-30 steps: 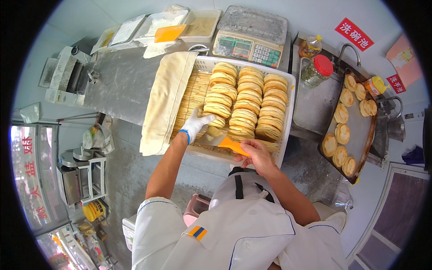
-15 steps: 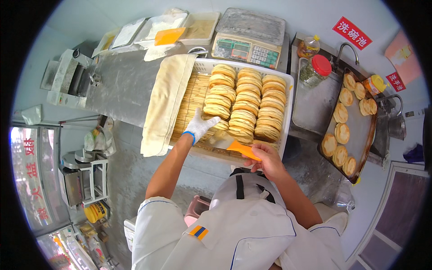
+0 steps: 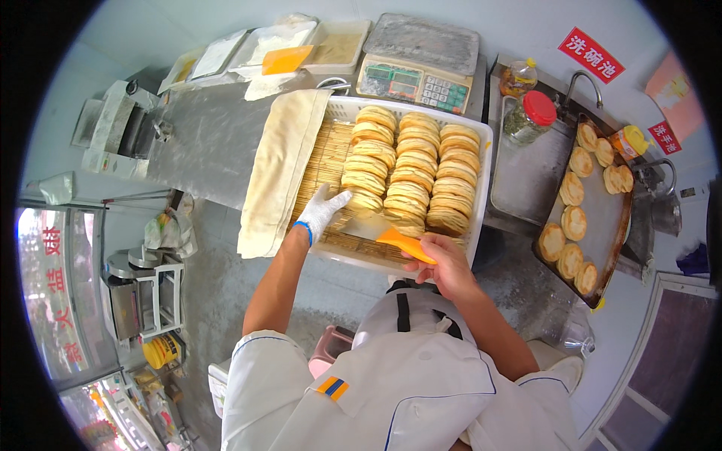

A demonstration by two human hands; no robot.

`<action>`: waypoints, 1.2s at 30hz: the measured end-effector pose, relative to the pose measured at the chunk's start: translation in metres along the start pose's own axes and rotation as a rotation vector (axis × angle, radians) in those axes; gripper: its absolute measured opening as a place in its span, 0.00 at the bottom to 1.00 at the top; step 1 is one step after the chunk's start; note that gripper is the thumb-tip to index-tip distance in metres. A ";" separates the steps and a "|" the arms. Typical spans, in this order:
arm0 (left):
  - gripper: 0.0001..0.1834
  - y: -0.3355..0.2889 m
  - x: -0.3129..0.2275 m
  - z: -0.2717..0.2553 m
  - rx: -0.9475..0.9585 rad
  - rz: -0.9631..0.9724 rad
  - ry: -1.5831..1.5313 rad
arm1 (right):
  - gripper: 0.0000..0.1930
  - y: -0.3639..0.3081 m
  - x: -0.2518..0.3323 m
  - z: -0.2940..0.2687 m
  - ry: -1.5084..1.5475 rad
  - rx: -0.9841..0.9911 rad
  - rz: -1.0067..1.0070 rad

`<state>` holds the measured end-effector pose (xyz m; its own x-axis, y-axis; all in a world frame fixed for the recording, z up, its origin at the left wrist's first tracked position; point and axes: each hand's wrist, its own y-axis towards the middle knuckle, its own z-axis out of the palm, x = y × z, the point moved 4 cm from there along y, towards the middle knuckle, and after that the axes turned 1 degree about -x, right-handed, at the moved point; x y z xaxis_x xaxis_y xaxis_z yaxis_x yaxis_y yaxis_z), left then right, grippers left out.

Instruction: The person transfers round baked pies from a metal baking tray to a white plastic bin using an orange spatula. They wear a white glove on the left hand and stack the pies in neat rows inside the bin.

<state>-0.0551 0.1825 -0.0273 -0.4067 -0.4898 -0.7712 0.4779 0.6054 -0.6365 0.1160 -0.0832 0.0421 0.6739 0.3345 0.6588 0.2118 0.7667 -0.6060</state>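
My left hand [image 3: 324, 209], in a white glove with a blue cuff, is open over a bamboo mat [image 3: 329, 154], its thumb pointing toward the front of the left row of flatbreads [image 3: 368, 164]. My bare right hand [image 3: 445, 263] is closed round the orange handle of a scraper [image 3: 407, 244]. The scraper's flat blade reaches left to the near end of that row; its tip is hard to make out. Several round, browned flatbreads stand on edge in three rows. They sit in a white plastic basket [image 3: 487, 161], on the mat.
A folded cream cloth [image 3: 280, 177] drapes over the basket's left side. Behind stand a scale [image 3: 414, 79] and trays of flour [image 3: 274, 41]. To the right, a dark-rimmed baking tray [image 3: 599, 214] holds more flatbreads, near a red-lidded jar [image 3: 528, 120]. A steel worktop [image 3: 210, 139] extends left.
My left hand has drawn a little left, away from the flatbreads at the front of the left row. My right hand keeps its hold on the scraper with little movement.
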 end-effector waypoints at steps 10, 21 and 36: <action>0.63 -0.012 0.006 -0.001 -0.022 0.018 -0.040 | 0.15 -0.019 0.007 -0.003 0.023 0.019 0.003; 0.39 -0.034 -0.030 0.025 -0.333 0.416 0.096 | 0.23 -0.076 0.043 -0.098 0.290 -0.026 -0.248; 0.33 -0.177 0.026 0.602 0.493 1.034 0.871 | 0.18 -0.395 0.045 -0.582 0.086 -0.951 -0.458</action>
<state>0.3182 -0.3151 0.0584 0.0306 0.6680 -0.7435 0.9898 0.0833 0.1156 0.4748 -0.6902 0.0517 0.4293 0.0534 0.9016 0.9004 0.0528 -0.4318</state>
